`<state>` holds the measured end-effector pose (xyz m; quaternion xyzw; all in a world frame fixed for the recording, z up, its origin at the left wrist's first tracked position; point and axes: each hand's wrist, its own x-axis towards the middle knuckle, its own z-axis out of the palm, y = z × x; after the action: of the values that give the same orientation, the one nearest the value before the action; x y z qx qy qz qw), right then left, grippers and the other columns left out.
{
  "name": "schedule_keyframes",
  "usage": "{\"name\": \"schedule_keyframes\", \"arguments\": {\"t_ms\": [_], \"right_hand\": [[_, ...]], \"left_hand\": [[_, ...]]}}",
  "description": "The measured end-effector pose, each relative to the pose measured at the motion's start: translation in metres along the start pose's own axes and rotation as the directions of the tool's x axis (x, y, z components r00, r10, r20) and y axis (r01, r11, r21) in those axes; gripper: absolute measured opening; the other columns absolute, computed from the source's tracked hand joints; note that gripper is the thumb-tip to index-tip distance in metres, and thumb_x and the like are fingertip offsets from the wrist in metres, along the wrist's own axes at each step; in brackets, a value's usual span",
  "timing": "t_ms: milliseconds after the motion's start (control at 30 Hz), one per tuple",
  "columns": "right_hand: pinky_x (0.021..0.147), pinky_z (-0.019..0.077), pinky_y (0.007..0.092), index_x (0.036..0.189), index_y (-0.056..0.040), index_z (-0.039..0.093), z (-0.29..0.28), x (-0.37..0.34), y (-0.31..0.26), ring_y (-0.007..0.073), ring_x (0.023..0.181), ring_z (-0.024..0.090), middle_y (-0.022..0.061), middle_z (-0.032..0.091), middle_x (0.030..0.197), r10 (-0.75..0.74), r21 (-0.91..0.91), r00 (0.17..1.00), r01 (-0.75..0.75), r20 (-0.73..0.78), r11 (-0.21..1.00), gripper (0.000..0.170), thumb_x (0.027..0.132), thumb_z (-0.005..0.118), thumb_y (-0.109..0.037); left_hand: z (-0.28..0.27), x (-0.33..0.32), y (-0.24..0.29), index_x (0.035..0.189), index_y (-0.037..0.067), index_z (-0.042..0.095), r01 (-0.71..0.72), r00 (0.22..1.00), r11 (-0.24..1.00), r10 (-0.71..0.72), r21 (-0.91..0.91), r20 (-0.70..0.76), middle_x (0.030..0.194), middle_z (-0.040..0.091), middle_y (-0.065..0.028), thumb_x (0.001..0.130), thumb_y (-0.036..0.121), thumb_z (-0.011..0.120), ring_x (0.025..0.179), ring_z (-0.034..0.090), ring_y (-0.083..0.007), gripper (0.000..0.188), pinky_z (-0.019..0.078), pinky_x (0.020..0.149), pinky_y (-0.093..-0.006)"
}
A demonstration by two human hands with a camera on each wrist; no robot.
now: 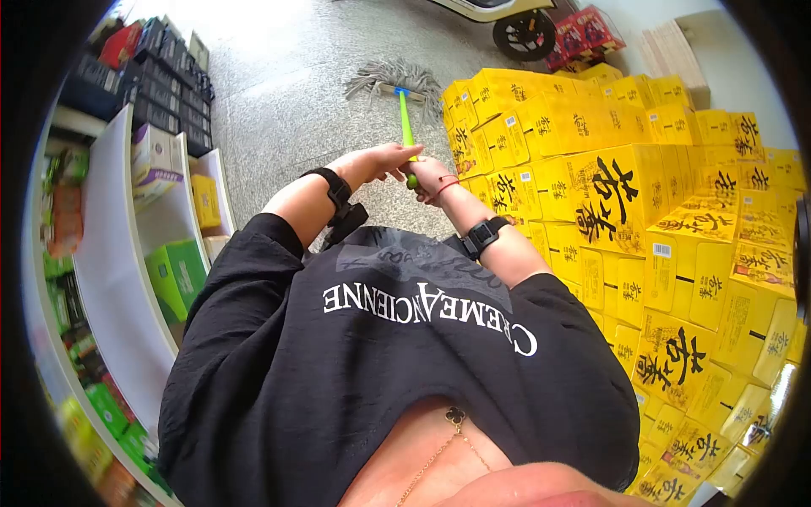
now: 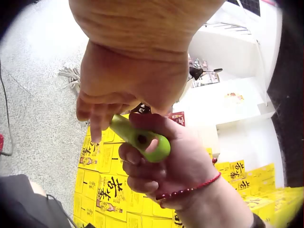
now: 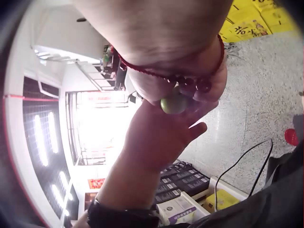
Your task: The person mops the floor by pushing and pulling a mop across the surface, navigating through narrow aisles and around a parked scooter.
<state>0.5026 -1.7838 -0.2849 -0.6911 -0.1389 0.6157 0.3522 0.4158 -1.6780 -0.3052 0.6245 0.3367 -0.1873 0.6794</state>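
Note:
A string mop (image 1: 406, 122) with a green handle reaches forward from my hands, its grey strands (image 1: 376, 78) spread on the speckled floor in the head view. My right hand (image 1: 433, 179) grips the handle near its rounded end, fingers curled round it, with a red bead bracelet at the wrist. Just ahead of it, my left hand (image 1: 382, 164) holds the handle higher up. The green handle end (image 2: 159, 149) sticks out of the right fist in the left wrist view. From the right wrist, the left hand (image 3: 156, 135) appears beyond the handle end, its grip partly hidden.
Stacked yellow cartons (image 1: 608, 194) line the right side, close to the mop. White shelves (image 1: 110, 194) with boxed goods run along the left. A scooter wheel (image 1: 524, 35) stands at the far end beside red boxes (image 1: 587, 38). Grey speckled floor (image 1: 270, 93) lies between.

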Motion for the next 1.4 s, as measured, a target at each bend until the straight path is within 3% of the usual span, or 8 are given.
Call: {"name": "schedule_keyframes", "arguments": {"t_ms": [100,300,433,600,733,1100,1267,1400], "right_hand": [[0.030,0.0264,0.0271,0.081,-0.0050,0.051,0.005,0.025,-0.013,0.0113,0.035,0.035,0.0012,0.039,0.051,0.093,0.187,0.993,-0.077,-0.078,0.979,0.019,0.076,0.051,-0.023],[0.033,0.0299,0.0296,0.073,-0.0014,0.056,0.011,0.072,-0.050,0.0132,0.039,0.044,0.0032,0.046,0.052,-0.025,0.241,0.961,0.095,-0.277,0.966,0.023,0.075,0.053,-0.025],[0.035,0.0332,0.0304,0.077,-0.0005,0.057,-0.004,0.125,-0.080,0.0147,0.040,0.046,0.0046,0.048,0.053,-0.079,0.239,0.954,0.152,-0.291,0.959,0.026,0.075,0.054,-0.026],[0.035,0.0373,0.0348,0.078,-0.0020,0.056,-0.028,0.185,-0.145,0.0199,0.039,0.048,0.0082,0.050,0.053,0.012,0.186,0.945,0.051,-0.326,0.981,0.029,0.077,0.052,-0.031],[0.034,0.0369,0.0343,0.074,-0.0011,0.052,-0.045,0.203,-0.220,0.0205,0.039,0.049,0.0090,0.050,0.053,0.083,0.213,0.937,-0.010,-0.340,0.977,0.031,0.077,0.051,-0.032],[0.034,0.0400,0.0331,0.085,-0.0024,0.052,-0.080,0.282,-0.294,0.0218,0.040,0.051,0.0073,0.051,0.056,0.133,0.381,0.862,0.073,-0.489,0.922,0.033,0.080,0.047,-0.035],[0.033,0.0384,0.0324,0.082,-0.0032,0.052,-0.092,0.324,-0.335,0.0200,0.039,0.049,0.0067,0.050,0.055,0.176,0.465,0.830,0.110,-0.530,0.878,0.034,0.081,0.045,-0.036],[0.030,0.0317,0.0299,0.087,-0.0052,0.048,-0.105,0.342,-0.370,0.0161,0.034,0.039,0.0077,0.046,0.056,0.232,0.554,0.808,0.135,-0.542,0.822,0.029,0.083,0.045,-0.034]], "left_hand": [[-0.027,0.028,0.001,0.108,0.008,0.054,-0.015,1.000,1.000,0.015,-0.019,0.016,0.090,0.057,-0.0084,0.078,0.058,0.039,0.074,0.051,-0.0187,0.060,0.0359,0.062,-0.0382],[-0.083,0.055,0.037,0.094,0.007,0.060,-0.058,0.997,0.995,0.053,0.081,0.062,0.073,0.055,-0.0031,0.082,0.052,0.040,0.059,0.045,-0.0116,0.051,0.0329,0.053,-0.0225],[-0.120,0.081,0.073,0.091,0.005,0.060,-0.040,0.999,0.995,0.037,0.092,0.033,0.075,0.056,-0.0037,0.082,0.049,0.042,0.064,0.047,-0.0128,0.049,0.0373,0.062,-0.0267],[-0.176,0.133,0.135,0.107,0.003,0.056,0.017,0.998,0.956,-0.034,0.294,0.055,0.094,0.058,-0.0077,0.082,0.047,0.045,0.086,0.050,-0.0147,0.053,0.0382,0.079,-0.0305],[-0.225,0.175,0.184,0.106,0.002,0.056,0.010,0.995,0.945,-0.043,0.325,0.093,0.095,0.059,-0.0086,0.083,0.044,0.044,0.084,0.051,-0.0136,0.049,0.0389,0.079,-0.0296],[-0.294,0.248,0.271,0.107,0.004,0.056,-0.007,0.968,0.924,-0.090,0.383,0.236,0.095,0.057,-0.0078,0.082,0.043,0.046,0.087,0.049,-0.0150,0.047,0.0365,0.080,-0.0317],[-0.335,0.302,0.284,0.107,0.006,0.055,-0.097,0.948,0.917,-0.033,0.387,0.316,0.080,0.056,-0.0038,0.081,0.047,0.043,0.059,0.039,-0.0107,0.051,0.0291,0.047,-0.0255],[-0.357,0.342,0.304,0.102,0.005,0.057,-0.114,0.932,0.895,-0.053,0.430,0.358,0.075,0.055,-0.0045,0.079,0.048,0.044,0.054,0.036,-0.0111,0.050,0.0283,0.046,-0.0263]]}}
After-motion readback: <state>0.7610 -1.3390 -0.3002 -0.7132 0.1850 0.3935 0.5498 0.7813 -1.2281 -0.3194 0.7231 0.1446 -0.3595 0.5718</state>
